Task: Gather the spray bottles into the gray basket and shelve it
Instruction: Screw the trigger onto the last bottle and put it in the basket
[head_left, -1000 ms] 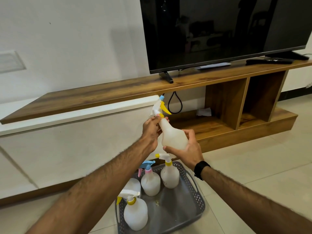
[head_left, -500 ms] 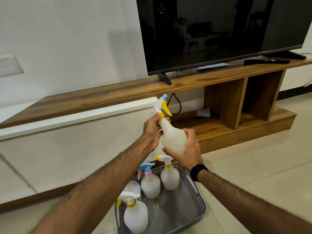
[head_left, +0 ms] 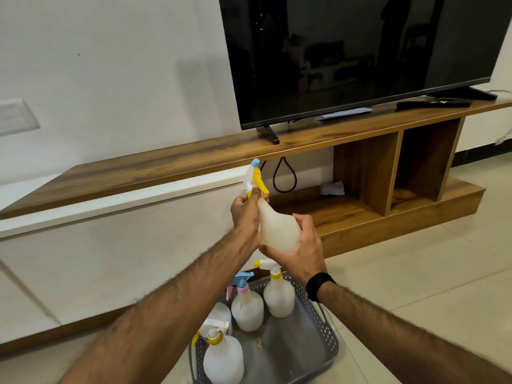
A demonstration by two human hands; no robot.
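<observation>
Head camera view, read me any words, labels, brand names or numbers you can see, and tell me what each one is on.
No text is readable.
Remote control on the TV stand: small white marks, too blurred to read.
Spray bottle with the yellow collar in the gray basket: a faint mark low on its body, too small to read.
Spray bottle held in both hands: no label visible.
Television: screen dark, no logo legible.

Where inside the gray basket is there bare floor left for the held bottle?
The gray basket is bare at its right-front, between the yellow-collared bottle and the right wall. Its left side is crowded: pink-collared bottle and front bottle.
</observation>
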